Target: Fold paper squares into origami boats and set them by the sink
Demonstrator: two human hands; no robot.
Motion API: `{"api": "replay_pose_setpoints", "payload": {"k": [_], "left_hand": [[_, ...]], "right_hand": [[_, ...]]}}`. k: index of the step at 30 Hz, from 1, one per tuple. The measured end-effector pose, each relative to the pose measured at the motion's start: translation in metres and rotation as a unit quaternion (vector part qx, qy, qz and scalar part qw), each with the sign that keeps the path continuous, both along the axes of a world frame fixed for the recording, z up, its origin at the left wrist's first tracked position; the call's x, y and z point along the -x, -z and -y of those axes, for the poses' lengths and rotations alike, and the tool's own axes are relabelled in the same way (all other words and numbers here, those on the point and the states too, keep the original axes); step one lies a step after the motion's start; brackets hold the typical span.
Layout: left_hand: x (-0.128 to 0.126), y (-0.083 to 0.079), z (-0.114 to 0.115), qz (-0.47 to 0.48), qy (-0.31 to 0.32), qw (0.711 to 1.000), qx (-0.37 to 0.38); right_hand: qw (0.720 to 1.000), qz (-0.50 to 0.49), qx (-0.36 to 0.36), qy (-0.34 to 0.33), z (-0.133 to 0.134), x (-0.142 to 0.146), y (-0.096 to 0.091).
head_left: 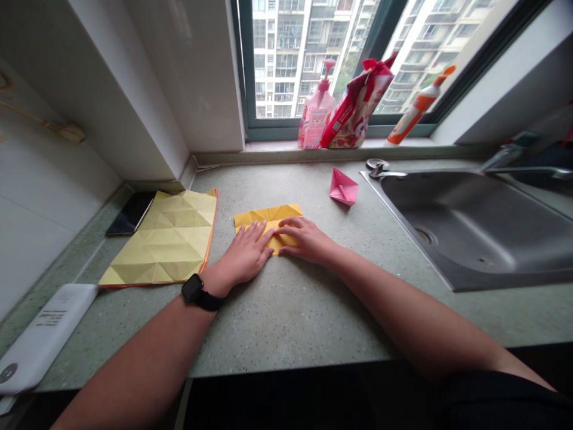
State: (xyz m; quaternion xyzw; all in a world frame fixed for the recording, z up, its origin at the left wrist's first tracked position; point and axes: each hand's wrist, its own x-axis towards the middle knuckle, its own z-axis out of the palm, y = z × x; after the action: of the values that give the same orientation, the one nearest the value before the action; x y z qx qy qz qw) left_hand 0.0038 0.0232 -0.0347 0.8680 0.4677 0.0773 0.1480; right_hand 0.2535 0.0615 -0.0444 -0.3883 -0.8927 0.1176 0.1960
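A yellow sheet of origami paper [268, 214], marked with creases, lies on the speckled countertop [286, 316]. My left hand [248, 251] rests flat on its left part, fingers stretched out, a black watch on the wrist. Over the right part is my right hand [307, 240], its fingers curved and apart, the fingertips touching the paper close to the left hand. Much of the sheet's lower portion is hidden beneath both hands. Beyond my right hand stands a folded pink paper piece [343, 188].
Creased pale yellow sheets [165, 236] lie stacked at left, partly over a dark phone [131, 213]. A white device [49, 334] sits at the front left. The steel sink [470, 227] is at right. A pink pump bottle [317, 113], red bag [358, 107] and orange-white bottle [414, 110] line the windowsill.
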Motion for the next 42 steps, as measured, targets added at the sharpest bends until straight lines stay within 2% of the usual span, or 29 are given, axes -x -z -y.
{"api": "replay_pose_setpoints", "payload": {"k": [4, 8, 12, 15, 22, 27, 31, 36, 40, 42], "left_hand": [[0.000, 0.001, 0.000, -0.018, -0.003, 1.000, 0.009], [0.003, 0.009, -0.003, -0.011, 0.006, 1.000, -0.007], [0.006, 0.016, -0.005, -0.006, 0.011, 1.000, -0.024], [0.006, 0.016, -0.006, -0.024, 0.012, 0.999, -0.022], [0.012, -0.005, -0.004, -0.102, -0.007, 0.994, 0.037], [0.034, -0.024, -0.004, -0.135, -0.022, 0.988, 0.078], [0.050, -0.031, -0.004, -0.143, -0.017, 0.985, 0.099], [0.053, -0.028, -0.003, -0.063, -0.005, 0.997, 0.048], [0.032, -0.026, 0.001, 0.053, 0.022, 0.998, -0.003], [0.022, -0.022, 0.002, 0.068, 0.040, 0.997, -0.017]], "right_hand": [[1.000, 0.005, 0.004, 0.009, 0.000, 0.000, 0.001], [1.000, 0.008, 0.012, 0.011, -0.003, -0.002, 0.002], [0.999, 0.016, 0.032, 0.019, -0.009, -0.014, 0.001], [0.997, 0.030, 0.066, 0.024, -0.016, -0.026, -0.003], [0.988, 0.058, 0.144, 0.014, -0.032, -0.052, -0.009], [0.986, 0.064, 0.152, 0.016, -0.038, -0.066, -0.004], [0.987, 0.064, 0.145, 0.009, -0.040, -0.074, 0.000], [0.990, 0.048, 0.131, 0.015, -0.041, -0.077, 0.006], [0.991, 0.052, 0.123, 0.031, -0.042, -0.078, 0.011], [0.992, 0.052, 0.116, 0.026, -0.043, -0.080, 0.013]]}}
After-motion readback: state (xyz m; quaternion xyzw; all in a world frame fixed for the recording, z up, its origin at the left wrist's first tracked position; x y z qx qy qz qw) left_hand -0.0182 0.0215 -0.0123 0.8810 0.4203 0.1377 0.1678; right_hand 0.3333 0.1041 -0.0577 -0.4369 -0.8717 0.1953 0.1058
